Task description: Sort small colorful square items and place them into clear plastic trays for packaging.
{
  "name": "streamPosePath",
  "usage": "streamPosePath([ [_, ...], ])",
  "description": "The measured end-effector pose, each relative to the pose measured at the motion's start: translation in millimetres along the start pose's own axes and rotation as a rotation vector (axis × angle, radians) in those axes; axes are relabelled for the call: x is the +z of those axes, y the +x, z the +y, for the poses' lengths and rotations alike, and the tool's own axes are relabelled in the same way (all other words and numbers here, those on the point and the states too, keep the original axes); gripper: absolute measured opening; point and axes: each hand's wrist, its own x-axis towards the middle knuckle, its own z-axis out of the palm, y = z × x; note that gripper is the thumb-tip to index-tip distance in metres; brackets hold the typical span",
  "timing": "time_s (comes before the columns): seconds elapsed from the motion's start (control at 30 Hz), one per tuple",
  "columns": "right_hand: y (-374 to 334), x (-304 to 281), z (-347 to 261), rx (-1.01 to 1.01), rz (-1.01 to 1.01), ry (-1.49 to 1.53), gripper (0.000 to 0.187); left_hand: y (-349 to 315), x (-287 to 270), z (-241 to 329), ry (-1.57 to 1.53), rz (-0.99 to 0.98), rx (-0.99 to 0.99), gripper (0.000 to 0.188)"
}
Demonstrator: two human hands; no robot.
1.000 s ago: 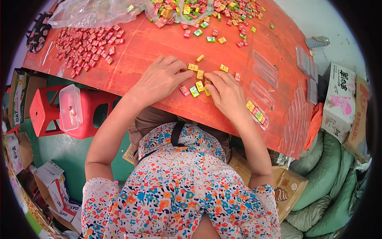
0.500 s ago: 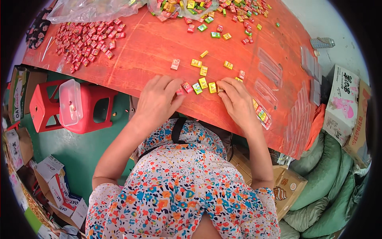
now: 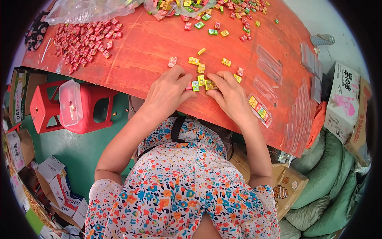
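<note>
Both hands lie over the near edge of the red table, facing each other across a short row of tiny printed boxes. My left hand (image 3: 169,89) is closed at the row's left end, thumb and fingers on a red box (image 3: 189,86) that they partly cover. A green box (image 3: 195,86) and a yellow box (image 3: 201,80) sit in the middle. At the right end, my right hand (image 3: 229,93) pinches another yellow box (image 3: 209,84). Beyond the row lie loose yellow boxes, one upright in line (image 3: 201,68). Beside my right hand, a clear plastic tray (image 3: 266,124) holds several boxes.
A heap of red boxes (image 3: 85,44) covers the table's far left, and mixed colours spill from a plastic bag (image 3: 95,10) area at the back. Clear trays (image 3: 269,65) and stacked strips (image 3: 299,123) lie at right. A red stool (image 3: 85,109) stands left; cartons (image 3: 342,101) stand right.
My hands have come closer together, and the boxes between them have drawn into a tighter row. My left hand has moved right, my right hand slightly left.
</note>
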Motion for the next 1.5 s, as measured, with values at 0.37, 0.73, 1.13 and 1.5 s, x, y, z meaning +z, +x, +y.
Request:
streamPosePath([
  [0.37, 1, -2, 4, 0.045, -0.019, 0.129, 0.046, -4, -13, -2, -0.085, -0.004, -0.029, 0.039],
  [0.73, -25, -25, 16, 0.094, 0.122, -0.009, 0.037, 37, 39, 27, -0.007, 0.149, 0.33, 0.043],
  [1.13, -21, -20, 18, 0.052, 0.08, 0.005, 0.032, 22, 10, 10, 0.118, 0.042, 0.23, 0.045],
  [1.5, -12, -7, 7, 0.092, 0.032, -0.046, 0.03, 11, 11, 1, 0.073, 0.042, 0.198, 0.026],
])
